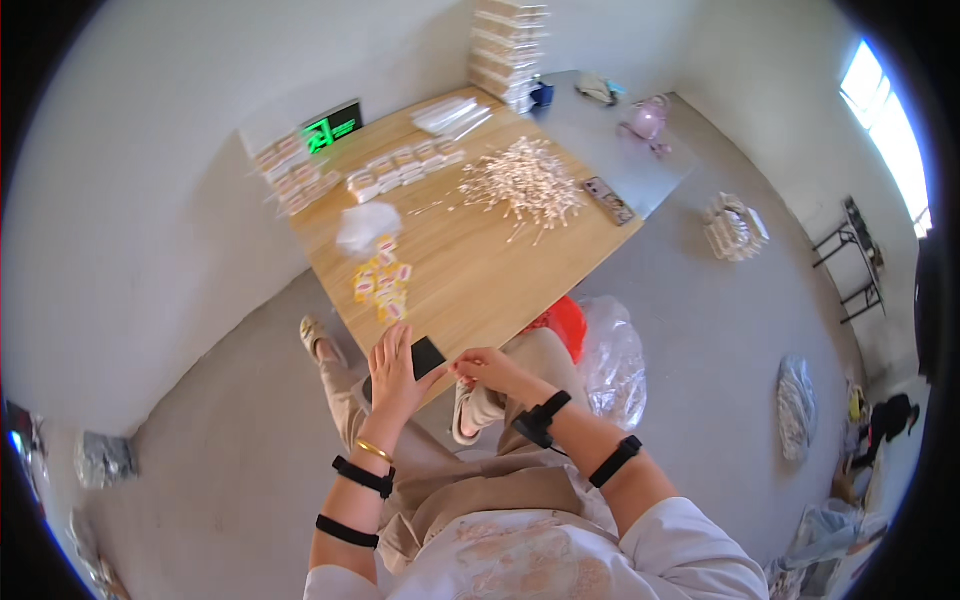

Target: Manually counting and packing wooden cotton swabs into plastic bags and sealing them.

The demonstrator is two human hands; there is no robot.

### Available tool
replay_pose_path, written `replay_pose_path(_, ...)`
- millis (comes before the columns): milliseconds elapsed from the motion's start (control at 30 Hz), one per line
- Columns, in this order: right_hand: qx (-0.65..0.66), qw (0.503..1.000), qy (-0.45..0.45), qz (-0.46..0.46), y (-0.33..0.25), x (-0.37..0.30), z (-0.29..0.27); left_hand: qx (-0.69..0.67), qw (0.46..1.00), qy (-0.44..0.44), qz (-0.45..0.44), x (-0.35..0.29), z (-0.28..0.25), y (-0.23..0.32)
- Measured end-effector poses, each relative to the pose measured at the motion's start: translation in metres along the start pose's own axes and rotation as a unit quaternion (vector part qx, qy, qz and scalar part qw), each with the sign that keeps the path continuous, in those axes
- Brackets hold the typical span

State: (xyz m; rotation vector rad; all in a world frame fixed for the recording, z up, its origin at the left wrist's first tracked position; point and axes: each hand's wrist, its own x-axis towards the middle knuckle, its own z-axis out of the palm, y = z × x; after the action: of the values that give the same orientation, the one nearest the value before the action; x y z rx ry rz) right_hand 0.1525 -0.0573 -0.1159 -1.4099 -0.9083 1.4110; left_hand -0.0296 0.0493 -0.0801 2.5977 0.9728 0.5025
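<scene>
At the near corner of the wooden table [480,270], my left hand [393,372] is spread over a flat black rectangular object [428,355], its fingers stretched toward the small yellow-and-white labels [382,285]. My right hand [487,369] is just right of it at the table edge, thumb and fingertips pinched together; anything between them is too small to make out. Beyond the labels lies a whitish bundle of thin plastic [368,228]. A loose heap of cotton swabs [525,185] covers the table's far right part. Behind, packs of swabs [405,165] stand in a row.
A phone [608,200] lies at the right table edge. Clear plastic sleeves [452,117] and a tall stack of packs [507,50] are at the back, more packs [292,172] at the left. A red bag [563,328] and clear plastic bag [613,365] are beside my leg.
</scene>
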Motion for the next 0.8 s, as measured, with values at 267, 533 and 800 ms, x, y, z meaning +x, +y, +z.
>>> replay_pose_path(267, -0.029, 0.998, 0.043, 0.024, -0.023, 0.002, -0.039, 0.022, 0.992, -0.115, 0.056, 0.036, 0.045, 0.009)
replay_pose_path(533, -0.064, 0.983, 0.164, -0.045, -0.039, 0.000, -0.128, 0.057, 0.974, -0.208, 0.073, 0.080, 0.081, 0.020)
replay_pose_path(800, -0.167, 0.923, 0.337, -0.081, -0.067, 0.045, -0.235, 0.098, 0.985, -0.120, 0.079, 0.111, 0.117, 0.017)
